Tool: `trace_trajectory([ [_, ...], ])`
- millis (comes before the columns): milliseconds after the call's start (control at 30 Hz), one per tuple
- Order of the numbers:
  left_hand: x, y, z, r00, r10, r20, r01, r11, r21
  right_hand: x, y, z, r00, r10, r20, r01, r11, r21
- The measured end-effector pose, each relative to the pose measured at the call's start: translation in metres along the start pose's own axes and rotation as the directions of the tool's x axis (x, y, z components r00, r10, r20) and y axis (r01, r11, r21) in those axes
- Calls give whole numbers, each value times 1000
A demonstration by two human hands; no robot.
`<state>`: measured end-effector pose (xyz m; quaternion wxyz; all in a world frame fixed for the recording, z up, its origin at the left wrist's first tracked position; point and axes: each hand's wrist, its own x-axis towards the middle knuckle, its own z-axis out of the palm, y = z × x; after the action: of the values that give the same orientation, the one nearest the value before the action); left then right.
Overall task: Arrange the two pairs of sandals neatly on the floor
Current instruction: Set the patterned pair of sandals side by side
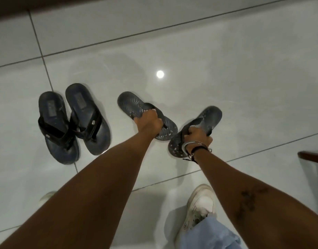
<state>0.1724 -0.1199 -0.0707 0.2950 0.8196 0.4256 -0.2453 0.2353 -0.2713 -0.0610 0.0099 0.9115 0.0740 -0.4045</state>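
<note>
Two dark blue sandals with black straps lie side by side on the white tiled floor at the left, one [55, 126] slightly overlapped at the strap by the other [88, 119]. My left hand [149, 121] is shut on the strap of a grey patterned flip-flop [131, 105] in the middle. My right hand [197, 137], with bangles at the wrist, grips the strap of the matching grey flip-flop [211, 116], which is angled with its heel toward the upper right. The toe ends of the two grey flip-flops nearly touch.
My white sneaker [199, 207] and light blue trouser leg [210, 234] stand at the bottom right; another white shoe tip [47, 195] peeks out at the bottom left. A dark wooden edge [311, 155] juts in at the right. A dark wall base [64, 4] runs along the top.
</note>
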Motion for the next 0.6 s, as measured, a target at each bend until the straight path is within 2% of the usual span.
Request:
trace_trajectory([
  [100,-2,-2,9,987,157,-17,-156,986,55,21,15,-33,995,-101,-25,96,986,-140],
  [200,-10,13,18,967,253,-40,-249,965,83,39,22,-63,952,-307,-21,278,888,-367],
  [267,-11,31,22,959,282,32,-283,948,148,52,18,-77,917,-399,3,359,820,-447],
  [333,-12,45,25,949,308,73,-316,924,215,61,11,-83,889,-458,21,410,773,-484],
  [433,-12,54,30,936,348,48,-347,894,284,61,5,-78,868,-492,60,450,731,-513],
  [533,-16,50,24,921,388,18,-382,895,229,55,2,-72,860,-505,72,458,702,-545],
  [600,-20,42,11,901,431,-34,-425,897,121,48,0,-69,836,-546,54,480,681,-553],
])
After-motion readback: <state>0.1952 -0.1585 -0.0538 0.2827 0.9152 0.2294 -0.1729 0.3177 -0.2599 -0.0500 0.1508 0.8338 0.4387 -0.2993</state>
